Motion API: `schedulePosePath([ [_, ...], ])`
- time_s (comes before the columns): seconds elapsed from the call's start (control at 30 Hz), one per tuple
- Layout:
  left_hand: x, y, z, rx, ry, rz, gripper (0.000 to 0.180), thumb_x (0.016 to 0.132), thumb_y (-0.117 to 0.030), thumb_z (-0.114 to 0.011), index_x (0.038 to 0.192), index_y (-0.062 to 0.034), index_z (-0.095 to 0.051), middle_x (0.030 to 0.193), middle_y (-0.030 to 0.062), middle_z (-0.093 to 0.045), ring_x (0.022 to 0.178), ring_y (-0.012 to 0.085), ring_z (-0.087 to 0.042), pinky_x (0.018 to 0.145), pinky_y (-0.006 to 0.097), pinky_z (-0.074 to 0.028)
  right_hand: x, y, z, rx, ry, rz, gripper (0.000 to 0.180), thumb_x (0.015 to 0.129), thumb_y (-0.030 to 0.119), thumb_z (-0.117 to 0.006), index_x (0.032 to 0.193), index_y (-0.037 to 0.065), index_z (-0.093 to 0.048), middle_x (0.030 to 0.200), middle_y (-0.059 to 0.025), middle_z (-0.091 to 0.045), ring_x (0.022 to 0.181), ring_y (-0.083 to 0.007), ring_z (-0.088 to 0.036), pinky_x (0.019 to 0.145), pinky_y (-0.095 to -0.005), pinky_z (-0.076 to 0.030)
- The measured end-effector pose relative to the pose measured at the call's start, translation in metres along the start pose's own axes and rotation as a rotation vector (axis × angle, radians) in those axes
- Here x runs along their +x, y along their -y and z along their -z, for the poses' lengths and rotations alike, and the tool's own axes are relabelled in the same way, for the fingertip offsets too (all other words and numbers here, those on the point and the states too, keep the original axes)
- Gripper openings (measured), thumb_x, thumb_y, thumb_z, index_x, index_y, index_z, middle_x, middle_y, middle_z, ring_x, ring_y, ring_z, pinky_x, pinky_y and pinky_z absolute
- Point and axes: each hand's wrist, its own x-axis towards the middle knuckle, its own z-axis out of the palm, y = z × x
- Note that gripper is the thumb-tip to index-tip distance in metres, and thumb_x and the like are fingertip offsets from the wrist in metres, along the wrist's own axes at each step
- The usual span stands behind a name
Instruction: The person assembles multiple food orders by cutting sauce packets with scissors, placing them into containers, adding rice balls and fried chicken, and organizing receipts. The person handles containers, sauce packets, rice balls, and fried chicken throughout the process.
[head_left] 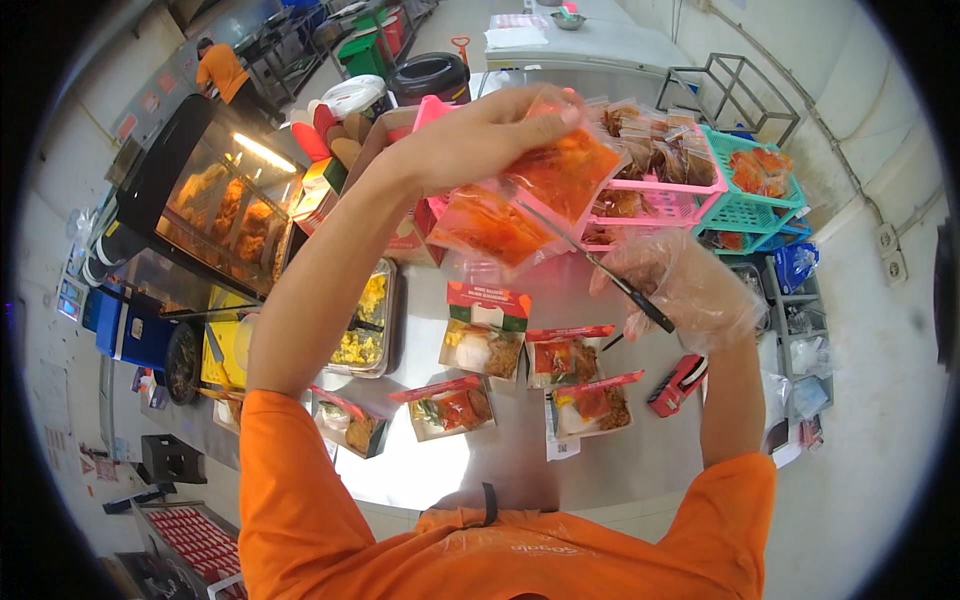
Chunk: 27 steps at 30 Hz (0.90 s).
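Note:
My bare left hand [515, 130] is closed on the top of clear sachets of orange-red sauce [565, 170], lifted above the table. A second part of the bunch, another sauce sachet [490, 228], hangs at its lower left. My right hand [685, 285], in a loose clear plastic glove, grips a slim metal tool [635, 292] with a dark handle. Its thin tip reaches the sachets' edge; whether it is a knife or scissors I cannot make out. Below stand several open meal boxes [485, 350] with rice, fried chicken and red sauce sachets.
Pink baskets [655, 205] and a green basket [755, 205] of sachets stand at the back right. A tray of yellow food [365, 325] lies left of the boxes. A lit glass warmer [225, 215] is further left. A red box [680, 385] sits at right. Another person [232, 75] works far back.

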Motion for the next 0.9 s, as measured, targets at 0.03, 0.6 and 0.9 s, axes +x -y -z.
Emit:
schedulePosePath([
  [0.03,-0.010,-0.001,-0.003,-0.080,-0.113,0.018,0.044,0.096,-0.025,-0.065,0.133,-0.0023,-0.056,0.111,-0.0010,-0.067,0.100,0.0066,-0.059,0.089,0.026,-0.048,-0.002,-0.007,-0.006,0.084,-0.009,-0.003,0.051,0.061,0.022,-0.091,0.100,0.000,-0.069,0.072,0.0020,-0.059,0.063,-0.0043,-0.053,0.052,-0.0197,-0.039],
  [0.6,-0.133,0.058,-0.031,-0.143,0.324,-0.016,0.055,0.068,-0.013,-0.086,0.117,-0.0021,-0.065,0.104,0.0065,-0.072,0.095,0.0133,-0.066,0.087,0.030,-0.052,-0.009,-0.064,-0.132,0.513,0.091,0.119,0.062,0.075,0.059,-0.079,0.104,0.006,-0.064,0.070,0.0061,-0.052,0.059,-0.0046,-0.045,0.053,-0.0233,-0.033],
  [0.9,-0.127,0.080,-0.046,-0.167,0.494,0.084,0.049,0.063,-0.013,-0.087,0.108,-0.0031,-0.070,0.113,0.0086,-0.068,0.102,0.0210,-0.064,0.091,0.034,-0.050,-0.011,-0.077,-0.135,0.731,0.034,-0.099,0.072,0.063,0.058,-0.088,0.099,0.001,-0.062,0.070,0.0001,-0.057,0.057,-0.0061,-0.052,0.048,-0.0190,-0.035],
])
